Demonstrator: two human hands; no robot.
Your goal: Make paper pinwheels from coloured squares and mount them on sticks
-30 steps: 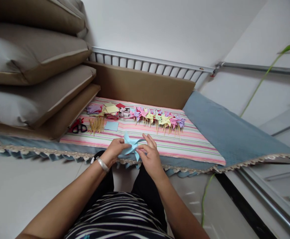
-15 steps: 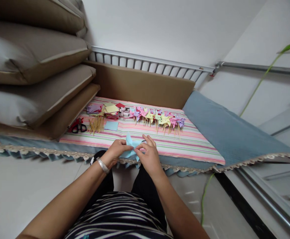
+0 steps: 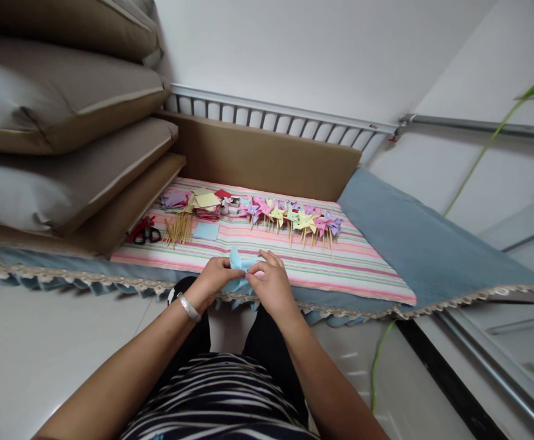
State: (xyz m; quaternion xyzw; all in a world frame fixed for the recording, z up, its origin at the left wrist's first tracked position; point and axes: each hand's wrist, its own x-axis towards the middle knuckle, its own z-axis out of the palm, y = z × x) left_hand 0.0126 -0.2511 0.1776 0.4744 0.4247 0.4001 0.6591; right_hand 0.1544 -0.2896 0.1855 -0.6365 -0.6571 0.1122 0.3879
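Note:
A light-blue paper pinwheel [image 3: 237, 261] is held between both hands above the front edge of the striped cloth. My left hand [image 3: 212, 281], with a silver bracelet at the wrist, pinches its left side between thumb and fingers. My right hand [image 3: 269, 281] pinches at the pinwheel's middle, its other fingers curled above. Whether a pin sits between those fingertips is too small to tell. Just beyond the hands lies a flat light-blue paper square [image 3: 206, 231]. A bundle of thin wooden sticks [image 3: 179, 228] rests to its left.
Finished pinwheels [image 3: 289, 215] in several colours lie in a row on the striped cloth [image 3: 340, 269]. Stacks of coloured paper [image 3: 207, 201] and black-handled scissors [image 3: 146, 233] are at the left. Large cushions [image 3: 65, 165] are piled beside them; a brown board [image 3: 267, 150] stands behind.
The pinwheel's blades have tilted and folded closer together between my hands. My right hand has shifted slightly left, its fingers still pinching at the middle.

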